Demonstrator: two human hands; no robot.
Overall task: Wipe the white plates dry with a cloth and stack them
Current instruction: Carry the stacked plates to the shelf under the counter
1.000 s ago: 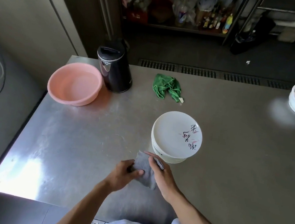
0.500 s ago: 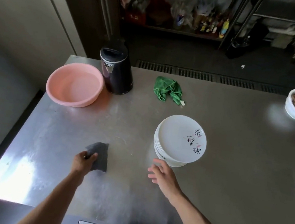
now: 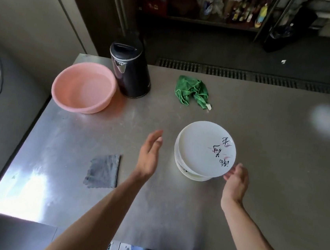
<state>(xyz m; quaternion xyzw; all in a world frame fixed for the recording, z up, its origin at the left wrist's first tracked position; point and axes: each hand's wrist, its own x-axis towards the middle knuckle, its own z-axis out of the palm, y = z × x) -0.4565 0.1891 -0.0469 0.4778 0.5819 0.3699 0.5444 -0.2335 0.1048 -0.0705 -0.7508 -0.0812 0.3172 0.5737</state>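
Here stacked white plates (image 3: 202, 147), black-lettered on top, sit between left grip (image 3: 149, 154) and right grip (image 3: 236, 178), both released

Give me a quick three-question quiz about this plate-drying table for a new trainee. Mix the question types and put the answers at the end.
1. True or false: the grey cloth lies flat on the table, in neither hand.
2. Which hand is at the rim of the stack of plates: the left hand or the right hand?
3. What stands right next to the pink basin? A) black kettle B) grey cloth C) stack of plates

Key: 1 true. 2 the right hand; the left hand is open, short of the stack. 3 A.
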